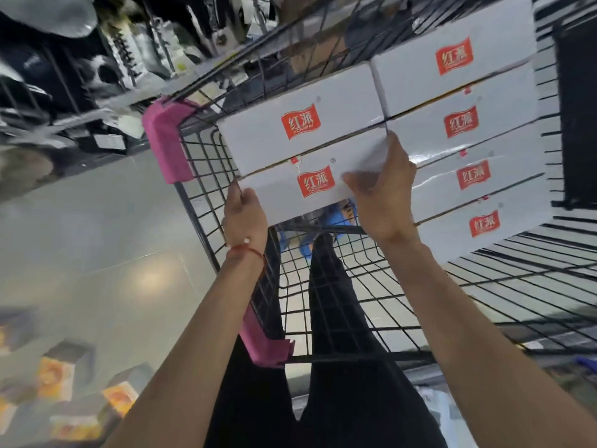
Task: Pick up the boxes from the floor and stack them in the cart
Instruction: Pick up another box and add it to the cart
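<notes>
Fingers of my left hand and right hand clasp a white box beside five stacked boxes in the cart; other boxes litter the floor.

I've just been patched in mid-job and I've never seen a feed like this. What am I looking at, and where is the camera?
There is no machine here. It is one wide-angle camera worn on a person's head, looking down past their bare arms. The left hand and right hand each have a grip on one end of a white box with a red logo. They hold it in a black wire cart that has pink padding on its corners. The stacked boxes, which are the same kind, sit packed beside it. The floor boxes, blurred and with orange faces, lie on the grey floor at lower left.
</notes>
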Available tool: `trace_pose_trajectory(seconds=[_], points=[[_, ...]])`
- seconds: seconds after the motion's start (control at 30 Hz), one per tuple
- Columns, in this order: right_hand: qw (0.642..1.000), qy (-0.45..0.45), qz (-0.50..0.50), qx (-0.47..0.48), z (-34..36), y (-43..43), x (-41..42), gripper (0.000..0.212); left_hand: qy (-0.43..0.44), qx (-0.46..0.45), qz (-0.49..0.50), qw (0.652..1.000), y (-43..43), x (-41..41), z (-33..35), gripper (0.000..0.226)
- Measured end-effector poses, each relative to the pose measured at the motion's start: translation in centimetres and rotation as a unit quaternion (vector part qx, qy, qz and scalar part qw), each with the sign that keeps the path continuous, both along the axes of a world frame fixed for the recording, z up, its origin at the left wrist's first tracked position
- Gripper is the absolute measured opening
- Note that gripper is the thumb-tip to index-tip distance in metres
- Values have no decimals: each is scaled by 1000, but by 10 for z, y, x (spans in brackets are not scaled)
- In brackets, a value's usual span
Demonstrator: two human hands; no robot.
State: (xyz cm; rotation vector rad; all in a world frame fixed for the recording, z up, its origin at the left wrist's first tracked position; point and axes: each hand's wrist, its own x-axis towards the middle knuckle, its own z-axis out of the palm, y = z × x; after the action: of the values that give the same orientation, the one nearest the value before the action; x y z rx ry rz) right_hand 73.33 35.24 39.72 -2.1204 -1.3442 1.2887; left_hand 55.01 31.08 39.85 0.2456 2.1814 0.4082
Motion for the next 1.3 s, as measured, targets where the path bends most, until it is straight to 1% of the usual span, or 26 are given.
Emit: trace_pose_trajectory(seconds=[0.1,0.17,0.23,0.33,0.4,0.43,0.5,0.53,0.6,0.67,0.87,0.93,1.0,1.13,1.23,1.3], points=[[999,-33,-14,34,-1,-8,-6,85,16,10,25,1000,-3,1,-5,40],[996,-51,-28,66,2,-10,-10,78,12,20,48,999,-2,2,-8,40],[995,-42,-47,82,7,-15,-16,73,5,18,42,999,-1,4,-7,41],[992,-29,-97,74,14,-24,-22,65,18,19,28,999,0,8,-4,43],[986,-8,-163,40,16,-31,-27,57,22,16,25,999,-1,10,-3,43],[978,21,-205,4,16,-33,-29,56,19,18,30,999,-2,11,-3,43],[947,121,-281,-97,14,-36,-33,58,14,22,35,999,-3,10,-4,43],[928,170,-301,-143,11,-38,-35,59,11,23,38,999,-4,11,-4,43],[902,243,-302,-191,4,-38,-36,56,4,25,44,999,-5,11,-6,43],[892,287,-282,-206,-1,-37,-39,53,-12,35,47,998,-4,11,-5,42],[880,339,-266,-199,-2,-34,-42,36,-55,60,42,996,-4,7,0,41],[882,343,-260,-193,-2,-36,-43,34,-57,67,44,995,-6,5,-1,46],[886,342,-254,-184,-3,-38,-45,36,-59,72,40,995,-7,3,-1,49],[889,320,-276,-180,-4,-39,-53,36,-78,86,33,993,-7,0,4,51],[897,289,-283,-178,-1,-40,-65,37,-118,83,9,990,-3,-7,10,49],[905,264,-283,-177,3,-42,-74,36,-162,67,-15,984,-1,-16,13,57]])
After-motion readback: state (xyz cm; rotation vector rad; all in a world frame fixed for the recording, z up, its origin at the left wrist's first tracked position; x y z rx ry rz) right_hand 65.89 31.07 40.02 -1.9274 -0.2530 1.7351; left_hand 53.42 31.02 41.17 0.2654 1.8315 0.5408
